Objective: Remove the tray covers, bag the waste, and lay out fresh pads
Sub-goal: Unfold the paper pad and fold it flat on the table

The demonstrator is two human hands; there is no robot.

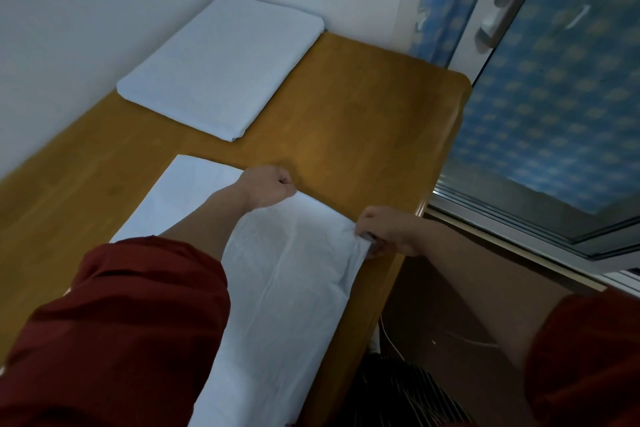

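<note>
Red-sleeved left hand (pixel 268 185) and right hand (pixel 384 232), fingers curled, each grip an edge of the white pad (pixel 287 274).

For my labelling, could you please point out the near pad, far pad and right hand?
near pad (pixel 287 274): head view, creased middle.
far pad (pixel 221 69): head view, top face.
right hand (pixel 384 230): head view, its middle.

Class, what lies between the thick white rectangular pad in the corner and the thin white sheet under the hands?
Only bare brown wooden tabletop separates the thick white rectangular pad from the thin white sheet; the head view shows it.
</note>
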